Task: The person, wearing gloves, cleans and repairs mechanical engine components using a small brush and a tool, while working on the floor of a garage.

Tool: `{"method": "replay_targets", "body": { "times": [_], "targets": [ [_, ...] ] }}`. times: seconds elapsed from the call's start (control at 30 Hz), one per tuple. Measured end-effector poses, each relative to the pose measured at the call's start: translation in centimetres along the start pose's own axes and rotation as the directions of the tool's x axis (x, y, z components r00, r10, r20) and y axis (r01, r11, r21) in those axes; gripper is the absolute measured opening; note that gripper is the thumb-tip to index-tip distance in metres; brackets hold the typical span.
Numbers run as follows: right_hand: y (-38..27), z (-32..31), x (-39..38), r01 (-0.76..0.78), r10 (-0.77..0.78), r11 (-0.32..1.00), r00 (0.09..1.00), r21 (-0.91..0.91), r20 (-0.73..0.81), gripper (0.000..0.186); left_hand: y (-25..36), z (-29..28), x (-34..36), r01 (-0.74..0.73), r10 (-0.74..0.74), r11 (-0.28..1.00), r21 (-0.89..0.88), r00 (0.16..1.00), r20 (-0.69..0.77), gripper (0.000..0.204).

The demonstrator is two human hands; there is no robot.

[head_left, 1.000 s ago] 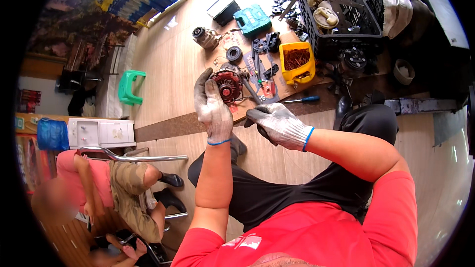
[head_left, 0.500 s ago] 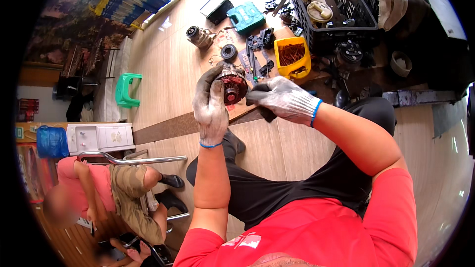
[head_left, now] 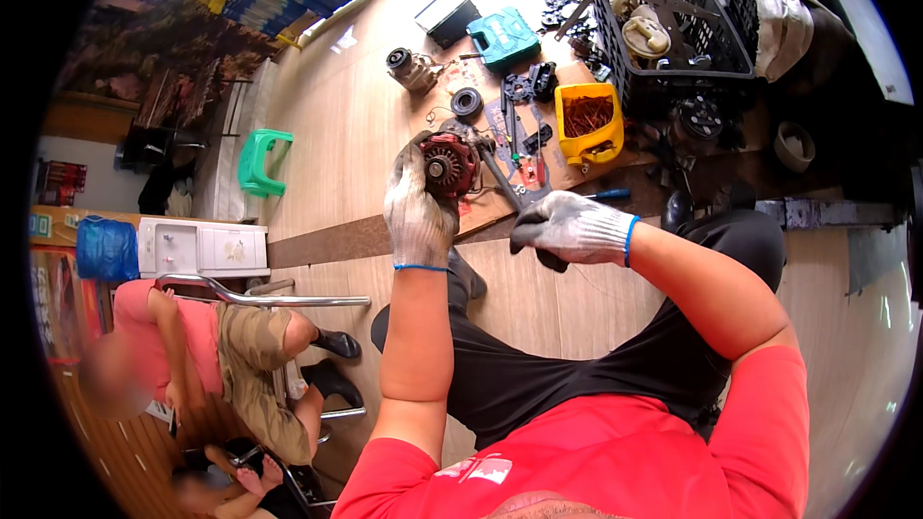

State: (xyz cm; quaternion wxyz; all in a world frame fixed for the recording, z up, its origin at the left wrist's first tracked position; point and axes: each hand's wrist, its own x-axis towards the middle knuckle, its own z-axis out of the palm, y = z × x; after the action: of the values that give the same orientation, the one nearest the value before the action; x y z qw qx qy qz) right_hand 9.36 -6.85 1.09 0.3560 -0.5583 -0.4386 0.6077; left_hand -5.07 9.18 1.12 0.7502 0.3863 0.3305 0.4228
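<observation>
My left hand, in a white glove with dark soiled fingers, is closed around a round motor part with reddish windings and a hub at its centre. The hub side faces up toward me. My right hand, gloved alike, hovers lower and to the right, apart from the motor part. Its fingers are curled in, and what they hold, if anything, is hidden. A grey bar runs between the motor part and my right fingertips; I cannot tell whether it is held or lies below. A thin strand hangs beneath my right hand.
Beyond my hands, cardboard carries a black ring, a metal motor, a teal case and a yellow container of copper scraps. A black crate stands far right, a green stool left. Two people sit lower left.
My right hand has drawn away from the motor part, down and to the right. The motor part has tilted in my left hand, so its hub faces me more. The view has shifted slightly.
</observation>
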Motion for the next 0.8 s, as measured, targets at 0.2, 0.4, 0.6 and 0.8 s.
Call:
{"method": "replay_targets", "body": {
  "times": [0.2,0.4,0.6,0.8],
  "targets": [
    [-0.1,-0.2,-0.6,0.117,-0.118,0.993,0.989,0.024,0.086,0.028,-0.2,-0.3,0.1,-0.088,0.092,0.994,0.063,0.993,-0.069,0.031],
    [1.1,-1.1,0.1,0.433,-0.441,0.827,0.895,-0.358,0.064,0.031,-0.2,-0.1,-0.2,-0.145,0.149,0.978,0.147,0.989,-0.017,0.032],
    [1.7,-1.6,1.2,0.397,-0.484,0.773,0.873,-0.496,-0.056,0.026,0.1,1.8,-1.6,-0.194,0.164,0.956,0.221,0.976,0.146,0.031],
    [0.5,-0.2,2.4,0.229,-0.21,0.972,0.941,0.045,-0.264,0.026,-1.4,2.0,-2.3,-0.323,0.243,0.876,0.357,0.937,0.253,0.034]
  ]
}}
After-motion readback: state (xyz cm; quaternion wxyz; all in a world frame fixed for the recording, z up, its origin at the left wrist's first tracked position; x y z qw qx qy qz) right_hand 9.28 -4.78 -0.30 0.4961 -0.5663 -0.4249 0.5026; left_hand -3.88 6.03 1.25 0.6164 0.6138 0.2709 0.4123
